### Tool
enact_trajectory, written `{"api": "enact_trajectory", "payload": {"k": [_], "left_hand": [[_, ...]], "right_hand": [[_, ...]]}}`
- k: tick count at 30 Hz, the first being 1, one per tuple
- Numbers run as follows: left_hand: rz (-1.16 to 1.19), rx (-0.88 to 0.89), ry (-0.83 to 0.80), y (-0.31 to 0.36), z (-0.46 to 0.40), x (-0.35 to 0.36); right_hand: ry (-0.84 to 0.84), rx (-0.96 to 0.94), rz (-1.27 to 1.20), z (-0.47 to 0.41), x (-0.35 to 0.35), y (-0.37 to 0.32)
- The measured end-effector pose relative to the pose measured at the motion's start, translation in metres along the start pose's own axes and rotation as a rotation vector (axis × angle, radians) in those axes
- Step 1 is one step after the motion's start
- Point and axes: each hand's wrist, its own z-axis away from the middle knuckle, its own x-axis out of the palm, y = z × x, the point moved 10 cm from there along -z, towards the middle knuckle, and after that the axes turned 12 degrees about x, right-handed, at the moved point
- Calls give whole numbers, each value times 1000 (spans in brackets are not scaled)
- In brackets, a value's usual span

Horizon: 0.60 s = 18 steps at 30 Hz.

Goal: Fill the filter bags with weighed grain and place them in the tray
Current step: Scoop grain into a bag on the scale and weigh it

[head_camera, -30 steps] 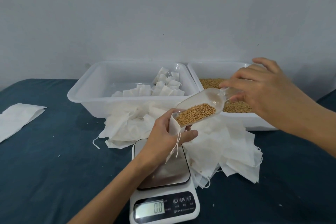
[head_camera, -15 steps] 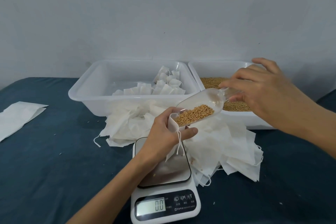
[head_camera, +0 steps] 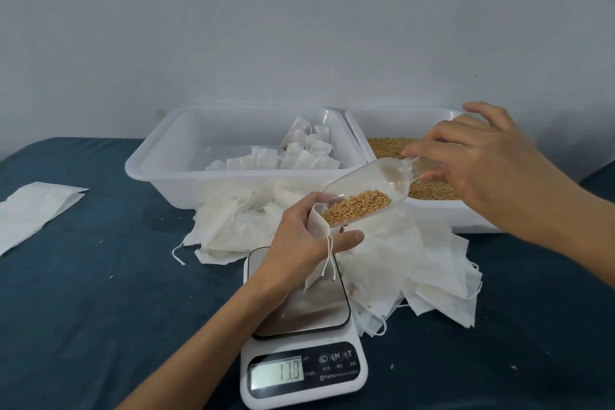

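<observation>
My left hand grips a white drawstring filter bag by its open mouth, just above the steel plate of the white kitchen scale; the bag's lower end hangs down to the plate. My right hand holds a clear plastic scoop by its handle, tilted down to the left, its lip at the bag's mouth. Golden grain lies in the scoop's lower end. The scale display reads 13.8. The left white tray holds several filled bags.
A second white tray with loose grain stands at the back right under my right hand. A heap of empty filter bags lies between the trays and the scale. More white bags lie at the far left on the dark blue cloth.
The scale display went from 0.0 to 13.8. The grain has slid lower in the scoop toward the bag's mouth. Both hands stay almost in place.
</observation>
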Motion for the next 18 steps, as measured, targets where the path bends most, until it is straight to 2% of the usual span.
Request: {"api": "enact_trajectory", "payload": {"k": [18], "left_hand": [[-28,43,-3,6,-1,-2]], "right_hand": [[38,-26,-11,2,0,0]]}}
